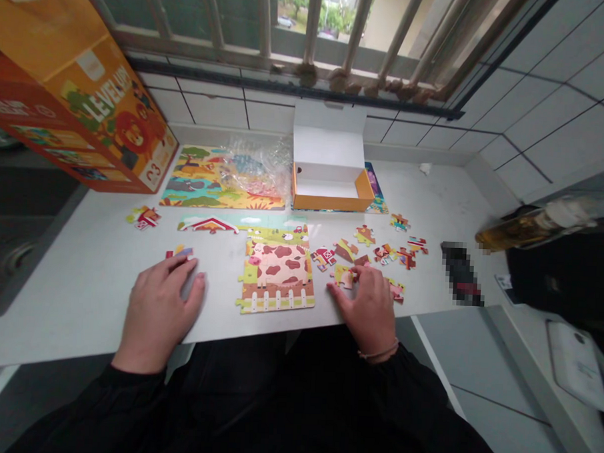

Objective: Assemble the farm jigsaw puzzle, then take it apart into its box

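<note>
Logging our left hand (161,310) by jigsaw piece (179,252) | right hand (368,309) apart, on loose piece (344,276) | grips unclear | cow jigsaw (277,272) part-built | more pieces (381,252) at 2 o'clock

The head-worn view faces forward and down, close above the left hand (161,314), right hand (365,313) and countertop (72,316).

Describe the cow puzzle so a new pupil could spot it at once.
On the white counter below the barred window, look between the left hand and right hand. A jigsaw shows a pink cow with brown patches above a white fence; unlike the scattered pieces nearby, its pieces are joined.
</note>
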Motion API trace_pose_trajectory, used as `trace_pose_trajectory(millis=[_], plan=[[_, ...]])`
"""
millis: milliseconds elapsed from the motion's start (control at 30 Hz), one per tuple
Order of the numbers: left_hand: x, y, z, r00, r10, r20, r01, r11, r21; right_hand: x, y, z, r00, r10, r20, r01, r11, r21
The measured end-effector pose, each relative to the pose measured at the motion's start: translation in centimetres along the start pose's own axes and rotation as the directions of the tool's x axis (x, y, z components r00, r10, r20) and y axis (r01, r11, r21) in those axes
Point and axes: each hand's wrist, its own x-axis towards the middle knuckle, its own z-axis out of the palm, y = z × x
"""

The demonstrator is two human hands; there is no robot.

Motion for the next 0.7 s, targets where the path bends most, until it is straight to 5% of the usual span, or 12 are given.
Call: trace_pose_trajectory(millis=[200, 367, 500, 700], plan=[[0.0, 0.0, -0.1, 1.0, 0.009, -0.007, -0.009, 1.0, 0.01, 0.7, -0.2, -1.3, 0.999, -0.024, 0.045, 0.026, 0.999, -0.033], [0.0, -0.2, -0.1, 1.0, 0.015, 0.006, -0.015, 1.0, 0.015, 5.4, 2.8, -2.0, 0.999, 0.015, 0.042, -0.012, 0.996, -0.089], [0.0, -0.2, 0.0, 1.0, 0.014, -0.002, -0.014, 1.0, 0.011, 10.7, 6.2, -1.2, 0.977, -0.069, 0.2, 0.09, 0.991, -0.096], [-0.1, 0.0, -0.1, 1.0, 0.0, -0.022, 0.001, 1.0, 0.007, 15.0, 9.2, -0.6, 0.874, -0.221, 0.433, 0.224, 0.974, 0.044]])
